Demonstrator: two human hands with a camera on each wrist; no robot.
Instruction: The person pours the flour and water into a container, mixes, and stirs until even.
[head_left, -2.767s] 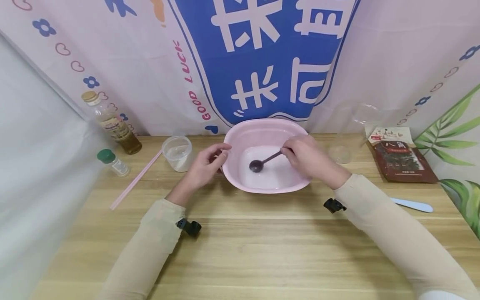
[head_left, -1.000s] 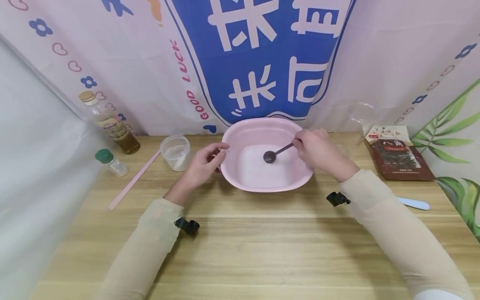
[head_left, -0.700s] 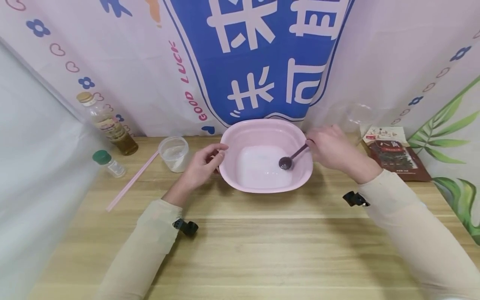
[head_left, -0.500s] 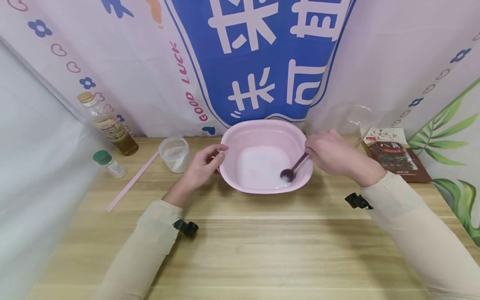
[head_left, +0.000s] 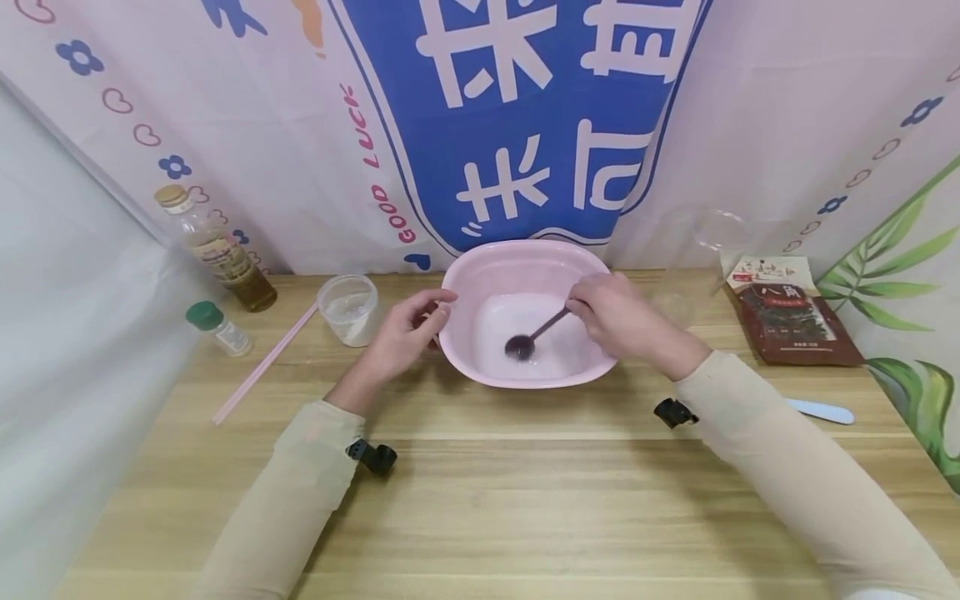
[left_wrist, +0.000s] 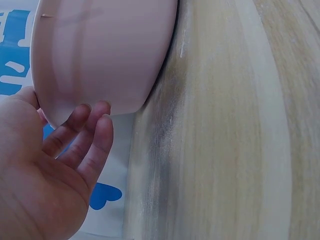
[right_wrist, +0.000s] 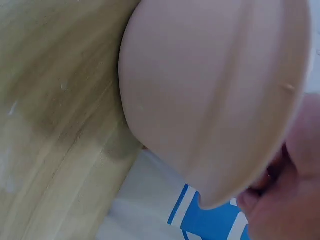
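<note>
A pink plastic basin stands on the table, with white contents over its floor. At its left rim my left hand grips the edge. In the left wrist view, that hand's curled fingers lie against the outside wall of the basin. My right hand, over the right rim, pinches the handle of a dark brown measuring spoon. The round bowl of the spoon is down in the white contents, near the middle front. In the right wrist view, the basin wall hides the spoon and part of the right hand.
Left of the basin are a clear tub of white stuff, pink chopsticks, a green-capped shaker and an oil bottle. To the right are a clear container, a brown spice packet and a light blue handle. A printed cloth hangs behind.
My right hand has carried the spoon rightward through the basin to its right side, then back left to the middle. My left hand has stayed at the left rim.
</note>
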